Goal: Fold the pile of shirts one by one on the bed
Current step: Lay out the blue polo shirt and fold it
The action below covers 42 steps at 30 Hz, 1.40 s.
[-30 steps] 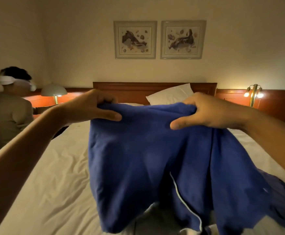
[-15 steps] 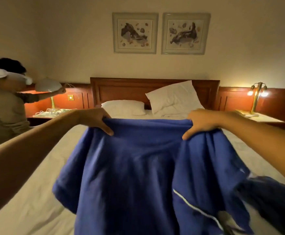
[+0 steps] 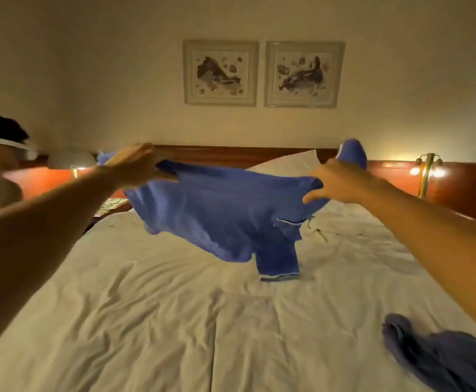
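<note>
left hand (image 3: 134,165) + right hand (image 3: 335,182) fingers clamped on blue shirt (image 3: 225,210) top edge, shirt held over middle of bed (image 3: 174,321). risk imo: dangling sleeve (image 3: 277,258) hits bed first, tucks under, messy fold. pile (image 3: 440,360) sits near-right.

The left hand (image 3: 134,165) and right hand (image 3: 335,181) are stretching forward and moving wider apart, swinging the blue shirt (image 3: 225,205) away from the body, out over the bed (image 3: 174,321), where one sleeve is now reaching the sheet.
</note>
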Each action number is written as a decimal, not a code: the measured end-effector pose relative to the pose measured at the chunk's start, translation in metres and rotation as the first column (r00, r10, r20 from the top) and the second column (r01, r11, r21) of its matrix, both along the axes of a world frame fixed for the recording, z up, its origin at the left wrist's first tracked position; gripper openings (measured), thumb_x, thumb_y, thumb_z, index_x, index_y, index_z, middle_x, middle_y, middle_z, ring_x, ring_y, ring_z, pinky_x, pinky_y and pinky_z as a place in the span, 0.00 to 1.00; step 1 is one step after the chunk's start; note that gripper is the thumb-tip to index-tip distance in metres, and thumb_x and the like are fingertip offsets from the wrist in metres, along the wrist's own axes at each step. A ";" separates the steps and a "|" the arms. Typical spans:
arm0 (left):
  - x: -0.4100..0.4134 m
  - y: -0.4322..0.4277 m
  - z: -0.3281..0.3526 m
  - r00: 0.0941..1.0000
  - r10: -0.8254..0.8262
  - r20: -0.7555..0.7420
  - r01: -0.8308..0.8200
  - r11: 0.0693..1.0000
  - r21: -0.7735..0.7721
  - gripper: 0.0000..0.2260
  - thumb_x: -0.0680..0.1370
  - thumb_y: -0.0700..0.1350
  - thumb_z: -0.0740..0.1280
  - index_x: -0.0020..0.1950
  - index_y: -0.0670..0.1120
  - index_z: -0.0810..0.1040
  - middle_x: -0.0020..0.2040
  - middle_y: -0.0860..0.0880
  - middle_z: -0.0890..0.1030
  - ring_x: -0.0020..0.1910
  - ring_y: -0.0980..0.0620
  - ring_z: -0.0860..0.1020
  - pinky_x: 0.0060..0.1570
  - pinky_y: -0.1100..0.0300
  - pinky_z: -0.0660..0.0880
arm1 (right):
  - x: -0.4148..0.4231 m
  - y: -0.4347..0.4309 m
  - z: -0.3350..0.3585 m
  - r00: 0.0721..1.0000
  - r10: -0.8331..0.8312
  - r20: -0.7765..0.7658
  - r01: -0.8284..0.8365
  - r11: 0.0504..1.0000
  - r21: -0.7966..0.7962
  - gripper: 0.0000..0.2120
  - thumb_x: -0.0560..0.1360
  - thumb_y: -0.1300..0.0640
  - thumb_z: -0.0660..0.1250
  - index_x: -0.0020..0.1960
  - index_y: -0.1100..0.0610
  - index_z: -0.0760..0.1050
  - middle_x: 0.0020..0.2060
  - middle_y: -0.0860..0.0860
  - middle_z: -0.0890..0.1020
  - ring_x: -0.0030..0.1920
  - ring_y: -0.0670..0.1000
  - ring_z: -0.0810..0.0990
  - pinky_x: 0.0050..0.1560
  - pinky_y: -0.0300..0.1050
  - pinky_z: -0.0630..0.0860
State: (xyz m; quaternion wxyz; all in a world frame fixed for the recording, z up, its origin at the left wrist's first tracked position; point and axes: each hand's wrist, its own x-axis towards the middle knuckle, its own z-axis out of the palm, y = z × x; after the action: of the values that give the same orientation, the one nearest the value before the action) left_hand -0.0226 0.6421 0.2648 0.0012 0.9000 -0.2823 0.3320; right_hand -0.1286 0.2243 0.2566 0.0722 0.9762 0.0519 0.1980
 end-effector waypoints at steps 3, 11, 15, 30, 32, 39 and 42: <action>-0.023 0.006 -0.100 0.946 0.063 -0.317 -0.021 0.990 0.137 0.19 0.74 0.67 0.66 0.46 0.52 0.77 0.40 0.52 0.76 0.38 0.50 0.75 0.38 0.57 0.69 | -0.030 0.010 -0.104 0.952 0.002 -0.307 0.007 1.000 0.027 0.21 0.72 0.39 0.72 0.50 0.56 0.76 0.43 0.52 0.78 0.45 0.56 0.77 0.38 0.47 0.68; -0.100 0.034 -0.306 0.214 0.308 -0.927 -0.330 0.916 0.228 0.23 0.77 0.68 0.61 0.50 0.48 0.77 0.43 0.50 0.78 0.46 0.50 0.75 0.43 0.58 0.71 | -0.120 0.034 -0.268 0.640 0.181 -0.747 0.349 0.797 0.493 0.43 0.55 0.19 0.66 0.52 0.55 0.80 0.44 0.53 0.85 0.41 0.55 0.84 0.41 0.47 0.81; -0.116 0.061 -0.386 0.377 0.196 -0.905 -0.532 0.846 -0.038 0.46 0.53 0.81 0.63 0.62 0.54 0.76 0.55 0.47 0.83 0.58 0.45 0.78 0.66 0.52 0.69 | -0.140 0.002 -0.338 0.783 -0.114 -0.611 0.379 0.867 0.324 0.38 0.63 0.19 0.59 0.61 0.44 0.76 0.59 0.53 0.76 0.60 0.58 0.77 0.62 0.54 0.73; -0.148 0.065 -0.416 0.648 0.182 -0.740 -0.400 0.908 -0.126 0.21 0.76 0.53 0.73 0.68 0.52 0.76 0.61 0.41 0.81 0.58 0.38 0.79 0.55 0.50 0.73 | -0.187 -0.005 -0.390 0.993 -0.022 -0.119 0.032 0.996 0.081 0.30 0.72 0.30 0.56 0.37 0.54 0.82 0.46 0.51 0.82 0.48 0.56 0.81 0.53 0.49 0.67; -0.152 0.073 -0.409 0.715 0.139 -0.685 -0.312 0.940 -0.135 0.14 0.79 0.47 0.71 0.64 0.50 0.81 0.59 0.43 0.83 0.56 0.39 0.80 0.53 0.51 0.73 | -0.194 -0.001 -0.377 0.976 -0.006 -0.216 0.038 0.989 0.143 0.35 0.73 0.25 0.50 0.36 0.55 0.77 0.37 0.50 0.81 0.41 0.54 0.80 0.44 0.46 0.66; -0.152 0.112 -0.346 0.523 0.681 -0.512 -0.571 0.726 0.382 0.29 0.78 0.71 0.54 0.64 0.50 0.78 0.60 0.46 0.81 0.55 0.43 0.80 0.51 0.54 0.73 | -0.211 0.000 -0.345 0.923 -0.140 -0.359 0.286 0.874 0.393 0.30 0.77 0.33 0.60 0.30 0.57 0.62 0.27 0.51 0.72 0.31 0.54 0.72 0.35 0.50 0.65; -0.166 0.091 -0.349 0.398 0.746 -0.535 -0.625 0.647 0.437 0.40 0.75 0.76 0.48 0.74 0.50 0.70 0.70 0.46 0.73 0.66 0.42 0.74 0.65 0.48 0.66 | -0.221 0.017 -0.333 0.835 -0.062 -0.547 0.309 0.875 0.372 0.31 0.72 0.28 0.61 0.29 0.55 0.63 0.22 0.45 0.72 0.27 0.48 0.70 0.33 0.45 0.64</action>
State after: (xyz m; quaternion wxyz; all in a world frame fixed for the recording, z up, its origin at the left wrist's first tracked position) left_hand -0.1887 0.7327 -0.0842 -0.1082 0.9854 0.1088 -0.0732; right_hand -0.3495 0.2411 -0.0767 -0.1506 0.9829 -0.0751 -0.0743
